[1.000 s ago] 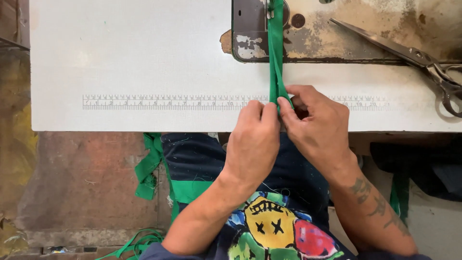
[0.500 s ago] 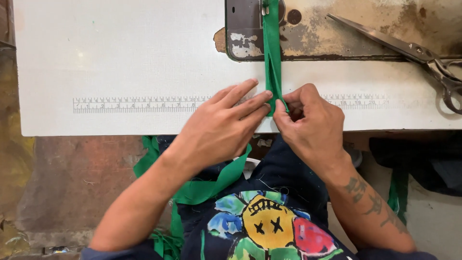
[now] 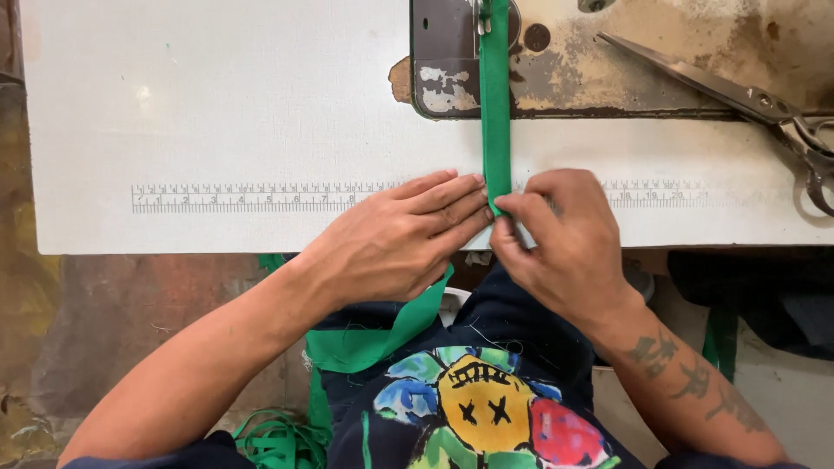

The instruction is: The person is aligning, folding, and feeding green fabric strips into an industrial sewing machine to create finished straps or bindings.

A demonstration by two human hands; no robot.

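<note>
Your right hand [image 3: 565, 247] pinched the near end of the green fabric strip [image 3: 496, 104] between thumb and forefinger. Your left hand [image 3: 395, 239] lay open and flat just left of it, fingertips touching. The strip ran far across the white table [image 3: 217, 104] onto the sewing machine plate [image 3: 447, 61]; scissors [image 3: 747, 104] lay far right.

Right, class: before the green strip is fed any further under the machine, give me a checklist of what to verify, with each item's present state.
1. Green strip lies straight from the hands up to the machine plate: ok.
2. Both hands on the strip: the right hand pinches its edge at the table's front, the left hand lies flat beside it, fingers touching: ok.
3. Hands well back from the needle area: ok.
4. Scissors lie clear of the strip: ok.
5. Slack strip hanging below the table free of tangles: cannot tell.
6. Presser foot down: cannot tell.
</note>
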